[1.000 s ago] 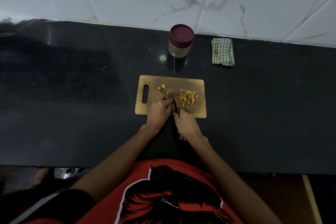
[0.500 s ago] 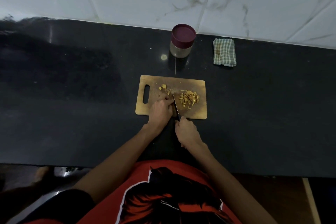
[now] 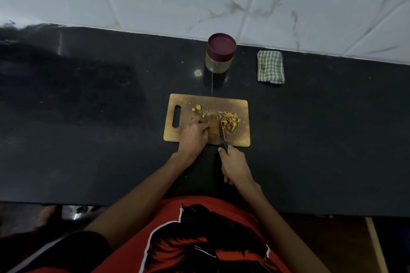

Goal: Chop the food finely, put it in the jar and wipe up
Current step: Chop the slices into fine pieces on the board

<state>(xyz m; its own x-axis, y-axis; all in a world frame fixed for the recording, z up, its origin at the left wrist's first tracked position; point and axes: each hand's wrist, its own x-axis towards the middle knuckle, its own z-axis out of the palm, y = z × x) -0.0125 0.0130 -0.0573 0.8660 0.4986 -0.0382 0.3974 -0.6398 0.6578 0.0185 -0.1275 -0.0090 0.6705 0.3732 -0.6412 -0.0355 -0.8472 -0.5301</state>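
Two bare hands work over a rectangular wooden chopping board (image 3: pixel 241 106) on a black stone counter (image 3: pixel 88 117). The right hand (image 3: pixel 236 165) clenches the dark handle of a narrow-bladed knife (image 3: pixel 222 133), blade lying just left of a heap of yellow-orange chopped strips (image 3: pixel 230 120). The left hand (image 3: pixel 194 135) rests on the board with fingers curled; whether it pins anything beneath them cannot be told. A few uncut yellow pieces (image 3: pixel 198 109) lie just beyond its fingertips. Behind the board stand a glass jar with a maroon lid (image 3: pixel 220 53), closed, and a folded green checked cloth (image 3: pixel 270 66).
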